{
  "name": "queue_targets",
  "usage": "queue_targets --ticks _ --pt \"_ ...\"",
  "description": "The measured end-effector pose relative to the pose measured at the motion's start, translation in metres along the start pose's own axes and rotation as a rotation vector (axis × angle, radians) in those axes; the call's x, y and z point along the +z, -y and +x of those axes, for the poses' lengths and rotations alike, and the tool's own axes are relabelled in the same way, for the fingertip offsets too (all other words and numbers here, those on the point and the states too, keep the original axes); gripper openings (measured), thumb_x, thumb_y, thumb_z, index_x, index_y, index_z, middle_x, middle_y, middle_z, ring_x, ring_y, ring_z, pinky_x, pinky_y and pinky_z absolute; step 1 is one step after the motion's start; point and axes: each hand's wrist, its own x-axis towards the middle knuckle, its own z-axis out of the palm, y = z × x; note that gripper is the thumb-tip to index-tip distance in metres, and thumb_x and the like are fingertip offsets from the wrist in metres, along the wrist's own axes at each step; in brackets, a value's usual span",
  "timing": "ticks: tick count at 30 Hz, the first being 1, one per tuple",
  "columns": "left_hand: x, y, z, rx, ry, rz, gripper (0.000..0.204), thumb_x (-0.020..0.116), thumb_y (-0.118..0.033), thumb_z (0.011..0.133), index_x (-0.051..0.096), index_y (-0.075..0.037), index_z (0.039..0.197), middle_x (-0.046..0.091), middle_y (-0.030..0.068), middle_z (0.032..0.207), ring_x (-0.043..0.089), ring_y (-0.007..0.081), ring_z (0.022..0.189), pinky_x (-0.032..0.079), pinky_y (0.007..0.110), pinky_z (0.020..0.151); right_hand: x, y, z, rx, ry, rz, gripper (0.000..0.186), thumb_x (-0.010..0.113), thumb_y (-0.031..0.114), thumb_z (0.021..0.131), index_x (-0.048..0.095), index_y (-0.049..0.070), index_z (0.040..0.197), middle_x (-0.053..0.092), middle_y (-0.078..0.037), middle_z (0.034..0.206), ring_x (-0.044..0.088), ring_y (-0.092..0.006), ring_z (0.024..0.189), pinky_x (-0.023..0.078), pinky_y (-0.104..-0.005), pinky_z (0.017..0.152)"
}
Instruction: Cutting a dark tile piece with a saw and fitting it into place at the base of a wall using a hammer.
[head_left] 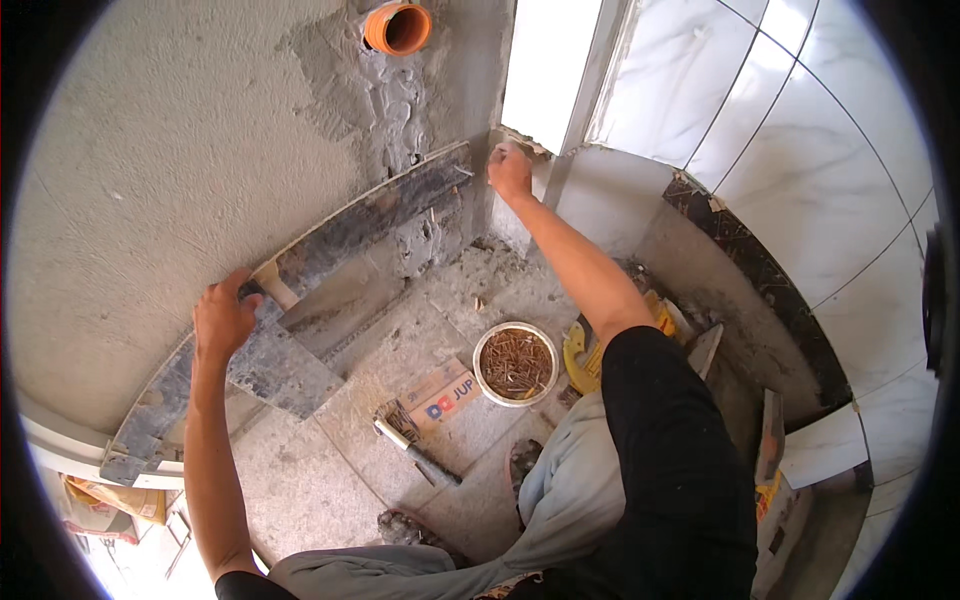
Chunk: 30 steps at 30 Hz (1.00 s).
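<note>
A long, dark, stained board [375,212] runs low along the rough plaster wall. My left hand [225,315] is closed over the upper edge of this board, where a short upright board piece [280,370] meets it. At the inner corner, beside the board's far end and just under the white door panel, my right hand [511,170] is closed with the fingertips together. What it may hold is too small to make out. Between my arms, a round white tub [516,364] full of nails stands on the tiles. A hammer [415,447] lies near my feet.
A flat cardboard piece [447,393] lies beside the tub. Near my right knee is a yellow-handled tool [580,358]. An orange pipe [404,29] sticks out of the wall above. Another dark board [755,275] runs below the white wall tiles [790,170]. Rubble covers the corner floor.
</note>
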Motion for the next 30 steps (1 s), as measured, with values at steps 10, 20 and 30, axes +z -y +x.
queue_targets --ticks 10,20,30 --pt "-0.003 0.015 -0.017 -0.011 -0.004 0.049 0.037 0.075 -0.020 0.075 0.067 -0.013 0.111 0.069 0.0197 0.095 0.065 0.0406 0.091 0.051 0.048 0.079 0.043 0.047 -0.011 0.584 -0.065 0.785 0.034 0.075 0.027 0.083 0.058 0.001 0.097 0.059 -0.006 0.073 0.057 -0.0150 0.054 0.049 -0.0281 0.045" --pt "0.003 -0.026 0.003 0.088 -0.008 -0.101 0.034 0.073 -0.016 0.076 0.068 -0.010 0.110 0.069 0.0177 0.094 0.066 0.0379 0.091 0.052 0.044 0.079 0.083 -0.036 0.024 0.241 -0.225 0.581 0.009 0.067 0.008 0.080 0.060 0.002 0.080 0.060 -0.003 0.070 0.055 -0.0126 0.052 0.045 -0.0275 0.044" --pt "0.002 -0.035 0.009 0.091 -0.025 -0.002 0.036 0.071 -0.015 0.078 0.067 -0.013 0.113 0.069 0.0172 0.098 0.066 0.0374 0.093 0.052 0.044 0.079 0.060 0.010 0.013 0.209 -0.359 0.640 0.022 0.069 0.016 0.078 0.066 -0.005 0.084 0.069 -0.008 0.080 0.064 -0.0194 0.076 0.049 -0.0353 0.070"
